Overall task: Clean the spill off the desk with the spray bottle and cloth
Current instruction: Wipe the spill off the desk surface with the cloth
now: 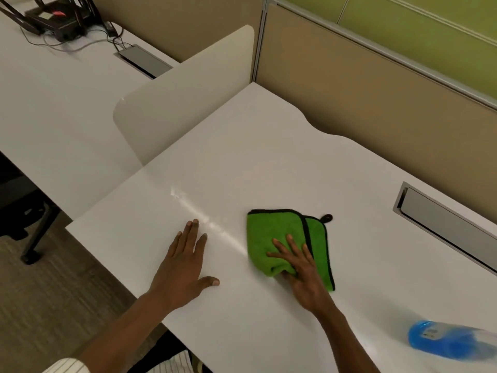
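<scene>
Pressing flat with fingers spread, the right hand (301, 267) is bearing down on the folded green cloth (285, 238), its thumb tucked under the near fold so that it is pinching the fabric against the white desk (269, 162). The cloth, edged in black with a small hanging loop at its far corner, is lying near the middle of the desk. Just to its left, a glistening wet streak (209, 224) is running diagonally across the surface. The left hand (185, 267) is lying open, palm down on the desk, holding nothing, its fingertips at the streak's edge. A blue spray bottle (446, 340), blurred, is sitting at the lower right, well apart from the cloth. A recessed cable tray (441, 224) is showing beyond it.
</scene>
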Motion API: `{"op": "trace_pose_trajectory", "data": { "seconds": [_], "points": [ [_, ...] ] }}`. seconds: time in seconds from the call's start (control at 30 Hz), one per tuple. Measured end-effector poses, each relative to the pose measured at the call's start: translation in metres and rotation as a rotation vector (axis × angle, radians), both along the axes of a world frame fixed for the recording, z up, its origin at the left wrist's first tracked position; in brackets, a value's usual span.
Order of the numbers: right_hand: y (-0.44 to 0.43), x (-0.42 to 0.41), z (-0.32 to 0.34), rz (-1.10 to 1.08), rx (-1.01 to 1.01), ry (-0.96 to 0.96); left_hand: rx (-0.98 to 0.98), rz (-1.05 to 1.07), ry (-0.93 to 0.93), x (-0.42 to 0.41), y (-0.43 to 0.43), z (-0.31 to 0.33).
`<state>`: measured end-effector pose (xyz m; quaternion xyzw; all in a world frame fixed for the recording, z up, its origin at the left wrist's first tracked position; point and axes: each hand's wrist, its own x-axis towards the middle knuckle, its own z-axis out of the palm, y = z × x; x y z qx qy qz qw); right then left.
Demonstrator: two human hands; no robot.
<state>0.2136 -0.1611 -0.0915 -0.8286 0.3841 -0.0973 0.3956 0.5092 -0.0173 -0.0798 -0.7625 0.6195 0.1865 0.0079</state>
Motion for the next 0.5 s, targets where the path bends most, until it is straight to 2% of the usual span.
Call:
{"op": "trace_pose_trajectory", "data": {
  "seconds": [0.17, 0.23, 0.37, 0.43, 0.5],
  "points": [
    [-0.015, 0.044, 0.003, -0.269, -0.08, 0.033, 0.04, 0.117, 0.038, 0.0, 0.034, 0.0],
    [-0.017, 0.074, 0.001, -0.288, -0.083, 0.085, 0.05, 0.17, 0.058, -0.003, 0.041, 0.001],
    [-0.005, 0.105, -0.003, -0.008, -0.095, 0.117, 0.063, 0.174, 0.048, -0.009, 0.044, 0.007],
    [0.009, 0.095, -0.005, 0.16, -0.084, 0.071, 0.043, 0.19, 0.075, -0.007, 0.043, 0.008],
    [0.022, 0.073, -0.004, 0.239, -0.042, 0.025, 0.039, 0.193, 0.091, -0.005, 0.044, 0.009]
  ]
}}
